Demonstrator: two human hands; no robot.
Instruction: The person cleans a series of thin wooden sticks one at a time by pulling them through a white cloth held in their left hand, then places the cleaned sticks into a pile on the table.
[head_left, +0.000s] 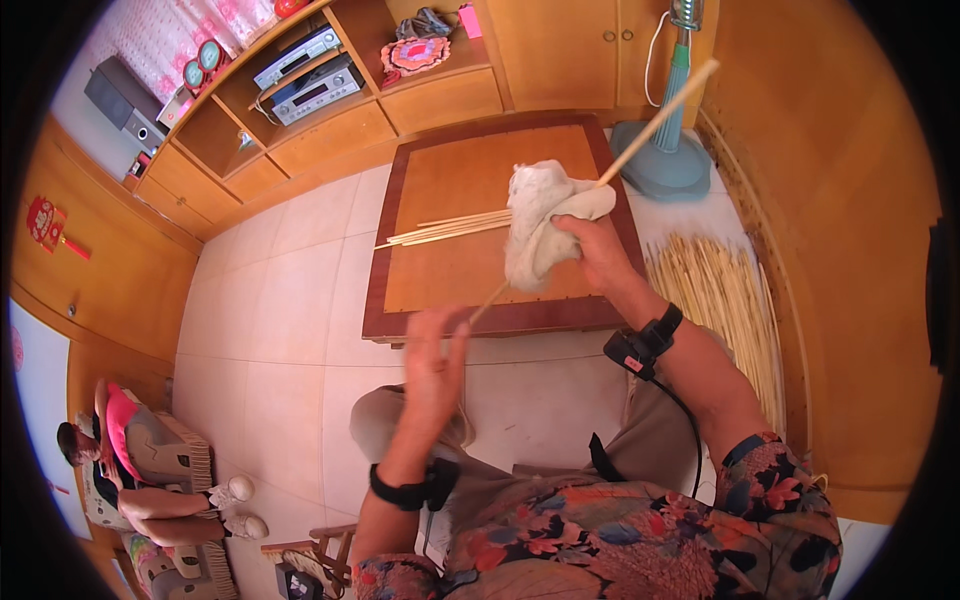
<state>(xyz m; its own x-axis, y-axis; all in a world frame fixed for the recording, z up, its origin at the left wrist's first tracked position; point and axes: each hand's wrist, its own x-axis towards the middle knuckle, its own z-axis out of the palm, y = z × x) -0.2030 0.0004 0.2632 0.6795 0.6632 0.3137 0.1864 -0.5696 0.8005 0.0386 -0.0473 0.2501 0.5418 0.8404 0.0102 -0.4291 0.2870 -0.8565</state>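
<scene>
My right hand grips a crumpled off-white cloth, which is wrapped around a long thin wooden stick. The stick slants from the upper right, through the cloth, down toward my left hand. My left hand is blurred, its fingers at the stick's lower end; whether they hold it cannot be told. Behind the cloth, several pale thin sticks lie on a low wooden table with a dark red border, their right ends hidden by the cloth.
A large pile of thin sticks lies on the floor to the right, near a blue-green fan base. Wooden cabinets stand beyond the table. Another person sits at the lower left. A small wooden stool is near my left side.
</scene>
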